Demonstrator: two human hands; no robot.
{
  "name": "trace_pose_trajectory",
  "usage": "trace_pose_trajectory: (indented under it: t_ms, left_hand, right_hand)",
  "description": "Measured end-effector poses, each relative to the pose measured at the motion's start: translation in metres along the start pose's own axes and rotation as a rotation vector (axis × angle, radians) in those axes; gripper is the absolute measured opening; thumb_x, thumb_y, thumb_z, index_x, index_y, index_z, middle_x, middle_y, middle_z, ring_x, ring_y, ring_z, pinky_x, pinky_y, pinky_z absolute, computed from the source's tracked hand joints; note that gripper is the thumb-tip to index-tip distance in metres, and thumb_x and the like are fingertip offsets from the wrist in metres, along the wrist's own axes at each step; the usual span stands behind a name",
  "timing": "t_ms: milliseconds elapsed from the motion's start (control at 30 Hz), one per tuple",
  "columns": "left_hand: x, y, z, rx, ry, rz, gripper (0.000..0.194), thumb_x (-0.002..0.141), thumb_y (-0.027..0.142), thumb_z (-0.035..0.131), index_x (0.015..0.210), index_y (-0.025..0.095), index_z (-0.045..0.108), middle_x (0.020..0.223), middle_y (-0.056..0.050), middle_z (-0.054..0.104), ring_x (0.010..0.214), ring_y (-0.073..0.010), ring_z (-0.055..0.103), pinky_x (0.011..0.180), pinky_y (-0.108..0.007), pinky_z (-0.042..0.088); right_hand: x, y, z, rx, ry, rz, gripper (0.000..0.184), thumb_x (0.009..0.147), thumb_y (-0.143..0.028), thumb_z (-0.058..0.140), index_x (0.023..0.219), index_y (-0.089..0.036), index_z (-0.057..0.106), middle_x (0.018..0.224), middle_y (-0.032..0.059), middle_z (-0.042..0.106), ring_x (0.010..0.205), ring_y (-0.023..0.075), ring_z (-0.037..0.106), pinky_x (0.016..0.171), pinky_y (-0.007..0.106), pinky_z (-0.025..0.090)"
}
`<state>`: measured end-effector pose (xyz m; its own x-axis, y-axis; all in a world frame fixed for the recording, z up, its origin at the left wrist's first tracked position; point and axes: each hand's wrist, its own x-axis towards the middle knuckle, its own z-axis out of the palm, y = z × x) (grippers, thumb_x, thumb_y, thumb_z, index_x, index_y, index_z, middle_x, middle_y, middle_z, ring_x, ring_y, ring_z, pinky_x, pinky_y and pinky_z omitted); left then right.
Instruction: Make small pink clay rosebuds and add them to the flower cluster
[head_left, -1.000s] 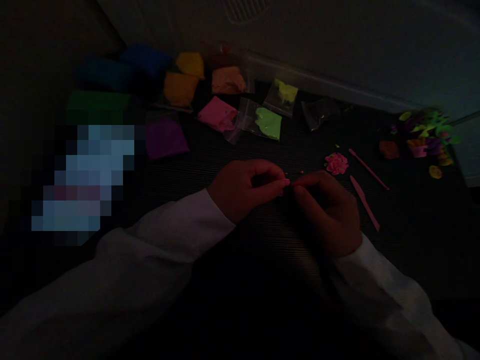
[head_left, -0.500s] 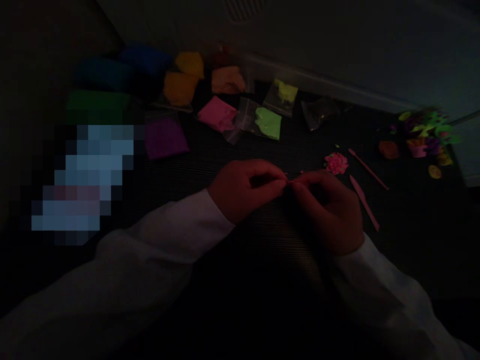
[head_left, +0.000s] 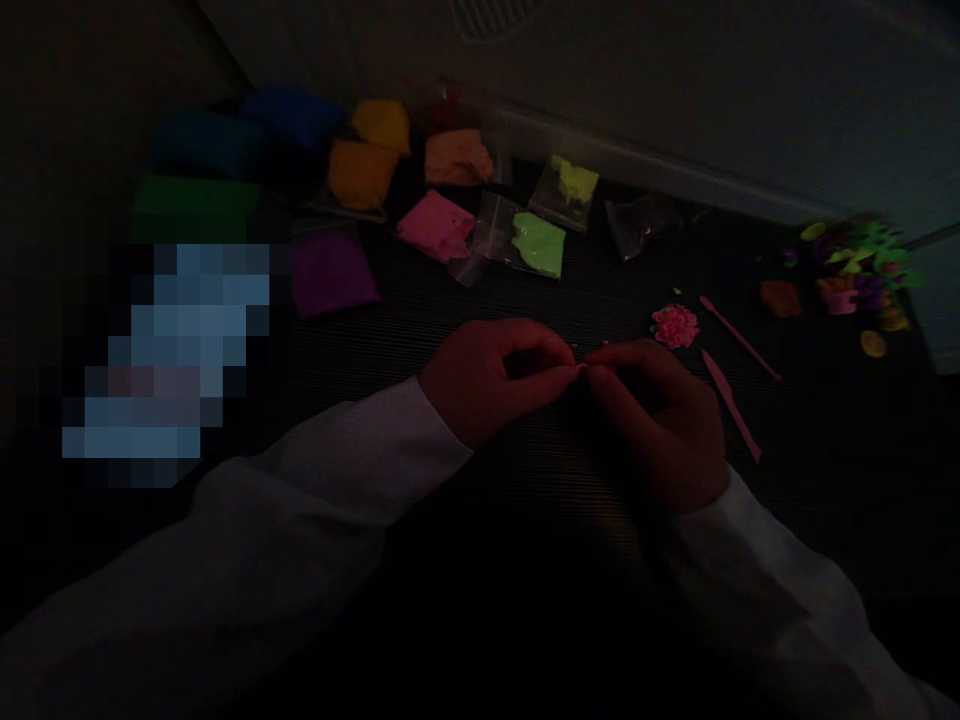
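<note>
Your left hand (head_left: 487, 385): thumb and forefinger pinched on a small pink clay piece (head_left: 582, 367), mostly hidden. Your right hand (head_left: 667, 425): likewise pinched on it, fingertips meeting the left's. A second earlier, a gap separated them. Just beyond the right: pink clay flower (head_left: 675, 327), pink modelling tools (head_left: 731, 405) beside. Farther: bagged green clay (head_left: 538, 245).

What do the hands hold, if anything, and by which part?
A small pink piece, it seems, pinched at the fingertips where the left hand and the right hand meet. They cover most of it, so its held part cannot be told.
</note>
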<state>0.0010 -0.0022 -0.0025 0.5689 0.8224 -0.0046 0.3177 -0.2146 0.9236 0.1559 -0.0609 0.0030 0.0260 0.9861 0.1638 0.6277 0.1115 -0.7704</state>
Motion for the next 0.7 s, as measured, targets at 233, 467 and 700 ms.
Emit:
trace_pose_trajectory:
  t_ms: [233,467,700]
  left_hand:
    - [0.0005,0.0021,-0.0007,0.005,-0.006,-0.014,0.021,0.071,0.034,0.053,0.075,0.015,0.061,0.068,0.0,0.062,0.06,-0.0084,0.054,0.054,-0.018,0.039]
    - [0.0013,0.0,-0.0018,0.024,-0.002,0.025,0.016,0.07,0.027,0.053,0.075,0.016,0.063,0.069,0.002,0.062,0.061,-0.007,0.055,0.056,-0.016,0.04]
    - [0.0009,-0.0012,-0.0028,-0.018,0.041,-0.003,0.018,0.072,0.028,0.051,0.078,0.016,0.062,0.07,0.001,0.064,0.065,-0.0092,0.058,0.059,-0.018,0.042]
  right_hand:
    - [0.0011,0.0018,-0.0039,-0.01,0.041,0.002,0.012,0.077,-0.023,0.052,0.086,-0.019,0.057,0.083,0.001,0.057,0.076,0.0113,0.052,0.065,0.025,0.04]
    - [0.0033,0.003,-0.0021,-0.007,-0.025,-0.067,0.008,0.074,-0.021,0.057,0.08,-0.018,0.06,0.079,-0.0003,0.055,0.076,0.0102,0.052,0.068,0.025,0.04]
    - [0.0033,0.0038,-0.0018,0.018,0.024,-0.058,0.006,0.073,-0.019,0.057,0.078,-0.019,0.06,0.079,-0.0009,0.056,0.076,0.0096,0.052,0.068,0.024,0.04]
